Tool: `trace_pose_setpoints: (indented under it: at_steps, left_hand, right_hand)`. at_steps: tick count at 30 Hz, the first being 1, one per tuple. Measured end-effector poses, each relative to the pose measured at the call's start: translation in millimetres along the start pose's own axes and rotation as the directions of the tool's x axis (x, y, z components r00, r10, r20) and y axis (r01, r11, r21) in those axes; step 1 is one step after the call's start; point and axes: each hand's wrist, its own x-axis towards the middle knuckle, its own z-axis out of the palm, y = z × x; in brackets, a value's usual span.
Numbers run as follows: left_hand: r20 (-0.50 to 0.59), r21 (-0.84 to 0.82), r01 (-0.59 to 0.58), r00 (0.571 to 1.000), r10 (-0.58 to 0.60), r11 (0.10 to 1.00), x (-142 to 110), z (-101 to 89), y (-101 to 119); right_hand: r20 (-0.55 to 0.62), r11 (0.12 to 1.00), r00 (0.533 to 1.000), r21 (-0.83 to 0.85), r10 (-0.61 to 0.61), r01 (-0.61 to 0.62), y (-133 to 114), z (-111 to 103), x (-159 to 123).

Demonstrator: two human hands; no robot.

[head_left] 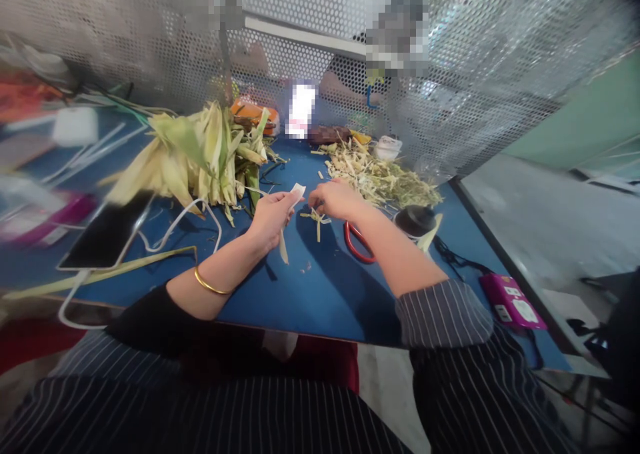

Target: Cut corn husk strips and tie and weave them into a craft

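Your left hand pinches a pale strip over the blue tabletop. Your right hand, fingers drawn narrow, is at small scraps; whether it grips one cannot be told. Husks heap at far left, shreds at far right; a red handle lies near your right forearm.

Both arms reach forward and angle in toward each other, forearms bare. Left forearm slants up to the left grip, which is pinched, thumb pressed in against curled fingers. Right forearm comes in from the other side, and the right grip is kinda palm-down, fingers bent, tips hard to make out. They're pretty close, just not touching.
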Motion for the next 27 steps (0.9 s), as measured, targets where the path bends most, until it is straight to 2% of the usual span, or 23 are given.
trace_pose_setpoints:
  at_steps: [4,6,8,9,10,12,13,14,15,17,18,19,20,21,23,27]
  left_hand:
    - [0.009,0.007,-0.002,1.000,0.001,1.000,-1.1,0.2,1.7]
    - [0.023,0.020,0.004,1.000,-0.004,1.000,-2.5,1.0,2.9]
    - [0.033,0.045,0.011,0.999,-0.012,0.999,-4.8,2.5,4.1]
    - [0.035,0.063,0.009,0.999,-0.011,0.998,-6.2,3.4,4.6]
    - [0.036,0.085,0.000,0.999,-0.003,0.996,-7.5,4.3,5.0]
    - [0.044,0.139,-0.033,0.999,0.027,0.990,-9.7,5.8,5.0]
    - [0.056,0.171,-0.057,0.997,0.048,0.984,-10.4,6.2,4.7]
    - [0.073,0.204,-0.088,0.994,0.075,0.975,-10.8,6.5,4.1]
    - [0.099,0.239,-0.128,0.989,0.107,0.962,-11.1,6.7,3.3]
    - [0.174,0.307,-0.242,0.965,0.196,0.920,-11.6,7.2,1.4]
    - [0.218,0.341,-0.295,0.948,0.230,0.893,-11.9,7.7,0.5]
    - [0.260,0.374,-0.332,0.934,0.246,0.866,-12.3,8.6,-0.1]
    - [0.297,0.402,-0.361,0.921,0.253,0.841,-12.7,9.8,-0.5]
    - [0.332,0.428,-0.379,0.910,0.247,0.821,-13.1,11.4,-0.6]
    - [0.386,0.459,-0.390,0.897,0.216,0.798,-13.0,15.4,0.7]
    - [0.416,0.458,-0.366,0.894,0.168,0.810,-6.3,24.0,8.8]
  right_hand:
    - [0.051,1.000,0.999,0.017,-0.018,0.017,-0.4,3.0,5.5]
    - [0.020,0.999,1.000,0.046,0.000,-0.001,3.4,3.3,2.9]
    - [-0.110,0.990,0.989,0.115,0.100,-0.087,11.9,1.4,-4.3]
    - [-0.218,0.973,0.954,0.146,0.207,-0.178,17.2,-0.3,-9.8]
    - [-0.339,0.940,0.878,0.169,0.337,-0.295,22.2,-2.5,-16.4]
    - [-0.563,0.829,0.632,0.196,0.532,-0.523,28.1,-7.7,-31.9]
    - [-0.635,0.785,0.533,0.201,0.560,-0.586,27.4,-10.1,-40.0]
    - [-0.673,0.780,0.490,0.213,0.553,-0.588,23.8,-12.1,-47.6]
    - [-0.672,0.811,0.513,0.237,0.534,-0.535,17.4,-13.5,-54.4]
    - [-0.561,0.874,0.678,0.388,0.475,-0.291,-1.5,-13.3,-64.1]
    - [-0.466,0.841,0.777,0.521,0.423,-0.146,-11.8,-11.8,-67.1]
    - [-0.385,0.765,0.840,0.642,0.381,-0.053,-21.3,-9.6,-69.1]
    - [-0.337,0.696,0.870,0.718,0.361,-0.010,-29.0,-7.0,-70.4]
    - [-0.311,0.653,0.881,0.757,0.355,0.004,-34.3,-4.3,-71.5]
    - [-0.312,0.616,0.869,0.787,0.385,0.010,-37.4,-0.2,-74.1]
    - [-0.375,0.613,0.783,0.790,0.497,-0.011,-25.3,0.0,-83.1]
